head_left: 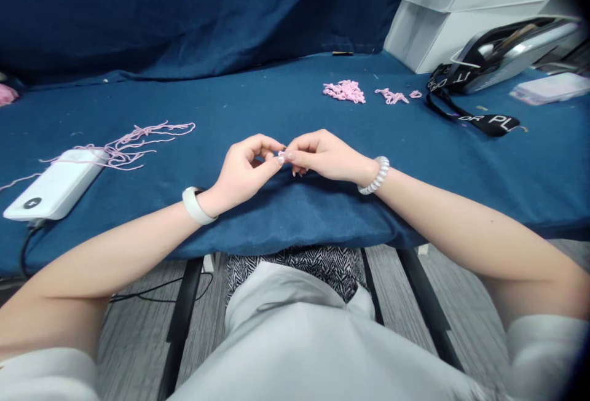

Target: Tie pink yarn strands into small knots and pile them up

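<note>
Both hands meet above the front part of the blue cloth (pixel 258 106). My left hand (pixel 251 164), with a pale band on its wrist, pinches a small bit of pink yarn (pixel 281 153) between thumb and forefinger. From the other side my right hand (pixel 318 154) closes its fingertips on the same bit; a clear coiled band circles that wrist. Most of the yarn is hidden by the fingers, so its shape does not show. Farther back lie a pile of short pink yarn pieces (pixel 345 91) and a smaller group of yarn loops (pixel 393 96).
Long pink yarn strands (pixel 133 146) spread at the left, partly over a white power bank (pixel 62 186) with a black cable. White boxes (pixel 424 17) stand at the back right, near a black lettered strap (pixel 488 123) and a grey case (pixel 525 51). A dark blue curtain (pixel 193 14) hangs behind.
</note>
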A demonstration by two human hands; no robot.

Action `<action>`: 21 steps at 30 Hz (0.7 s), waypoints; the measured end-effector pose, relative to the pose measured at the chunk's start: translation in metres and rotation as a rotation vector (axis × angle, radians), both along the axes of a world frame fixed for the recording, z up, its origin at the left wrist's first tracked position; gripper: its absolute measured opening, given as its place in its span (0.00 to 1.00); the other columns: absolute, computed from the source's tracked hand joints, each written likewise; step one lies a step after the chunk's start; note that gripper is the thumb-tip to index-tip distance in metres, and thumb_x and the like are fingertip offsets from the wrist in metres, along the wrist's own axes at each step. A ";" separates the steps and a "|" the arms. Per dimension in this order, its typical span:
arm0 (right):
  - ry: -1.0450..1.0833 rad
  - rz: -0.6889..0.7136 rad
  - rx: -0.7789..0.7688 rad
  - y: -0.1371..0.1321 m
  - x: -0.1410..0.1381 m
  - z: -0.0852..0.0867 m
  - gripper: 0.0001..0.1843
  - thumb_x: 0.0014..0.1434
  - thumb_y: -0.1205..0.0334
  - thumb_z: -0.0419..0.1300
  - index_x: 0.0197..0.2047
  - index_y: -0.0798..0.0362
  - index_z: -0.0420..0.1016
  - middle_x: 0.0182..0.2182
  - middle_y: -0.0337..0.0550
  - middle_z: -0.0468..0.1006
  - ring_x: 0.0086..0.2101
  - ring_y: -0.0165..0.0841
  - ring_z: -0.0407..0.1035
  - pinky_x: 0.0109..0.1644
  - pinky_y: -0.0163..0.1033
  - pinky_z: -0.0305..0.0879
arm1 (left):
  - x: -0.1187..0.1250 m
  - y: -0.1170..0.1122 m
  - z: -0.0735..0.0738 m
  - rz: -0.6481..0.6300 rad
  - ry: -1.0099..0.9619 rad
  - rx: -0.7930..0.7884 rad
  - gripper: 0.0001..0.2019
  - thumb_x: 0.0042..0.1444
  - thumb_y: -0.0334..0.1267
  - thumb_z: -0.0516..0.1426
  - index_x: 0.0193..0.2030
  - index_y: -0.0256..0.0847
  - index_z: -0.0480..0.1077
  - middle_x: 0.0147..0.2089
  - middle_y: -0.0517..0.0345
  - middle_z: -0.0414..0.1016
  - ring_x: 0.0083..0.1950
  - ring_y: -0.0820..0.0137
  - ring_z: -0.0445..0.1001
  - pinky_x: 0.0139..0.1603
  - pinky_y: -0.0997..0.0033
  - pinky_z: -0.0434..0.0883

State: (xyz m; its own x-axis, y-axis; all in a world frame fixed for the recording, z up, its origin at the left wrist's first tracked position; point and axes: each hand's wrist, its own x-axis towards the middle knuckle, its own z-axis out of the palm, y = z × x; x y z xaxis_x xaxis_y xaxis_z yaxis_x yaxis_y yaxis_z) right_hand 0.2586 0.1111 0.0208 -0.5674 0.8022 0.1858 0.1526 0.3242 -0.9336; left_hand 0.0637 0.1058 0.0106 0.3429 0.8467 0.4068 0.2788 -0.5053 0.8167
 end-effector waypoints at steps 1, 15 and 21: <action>-0.012 0.000 -0.002 0.000 0.000 0.000 0.23 0.54 0.44 0.64 0.27 0.59 0.74 0.22 0.41 0.75 0.23 0.25 0.66 0.29 0.32 0.64 | 0.001 -0.001 0.001 0.011 0.022 0.014 0.13 0.51 0.45 0.64 0.36 0.37 0.74 0.29 0.55 0.76 0.29 0.72 0.72 0.31 0.73 0.68; -0.012 -0.070 -0.033 0.006 0.005 -0.002 0.26 0.53 0.40 0.64 0.27 0.59 0.74 0.20 0.41 0.74 0.22 0.24 0.66 0.28 0.31 0.63 | 0.000 0.004 0.000 0.057 -0.042 -0.017 0.11 0.54 0.42 0.61 0.28 0.37 0.68 0.25 0.58 0.71 0.26 0.74 0.68 0.29 0.73 0.66; -0.010 -0.101 -0.006 0.004 0.003 -0.001 0.22 0.56 0.45 0.64 0.27 0.59 0.73 0.20 0.39 0.72 0.23 0.24 0.65 0.28 0.31 0.62 | 0.004 0.000 0.001 -0.024 -0.029 -0.070 0.14 0.51 0.45 0.64 0.37 0.36 0.71 0.37 0.52 0.78 0.37 0.70 0.75 0.38 0.72 0.72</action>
